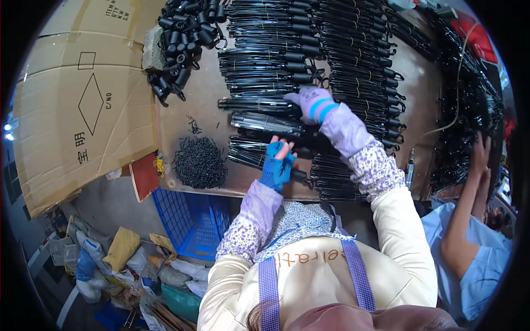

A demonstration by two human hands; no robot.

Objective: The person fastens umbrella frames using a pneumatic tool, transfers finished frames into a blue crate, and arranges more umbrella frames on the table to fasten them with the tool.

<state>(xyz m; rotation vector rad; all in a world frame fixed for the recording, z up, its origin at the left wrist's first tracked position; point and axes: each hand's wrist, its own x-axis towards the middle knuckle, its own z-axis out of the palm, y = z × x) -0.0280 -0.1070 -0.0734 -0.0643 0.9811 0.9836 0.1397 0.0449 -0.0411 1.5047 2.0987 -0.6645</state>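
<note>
My right hand (313, 105), in a lilac glove with a light-blue band, is closed around the handle end of a folded black umbrella frame (251, 103). The frame lies crosswise over the table, its ribs pointing left. Just below and to the left is my left hand (279, 157) in a blue glove with bare fingertips. Those fingers curl at the handle end of another folded umbrella frame (264, 122) with shiny ribs; the grip is partly hidden. More umbrella frames (245, 151) lie beside the left hand.
Stacked rows of black umbrella frames (353, 55) fill the table's far side. Loose black handles (179, 49) with straps lie far left, above a heap of small black parts (200, 163). A cardboard sheet (88, 105), a blue crate (193, 220) and a screwdriver-like tool (410, 168) surround them. Another person's arm (469, 215) is at right.
</note>
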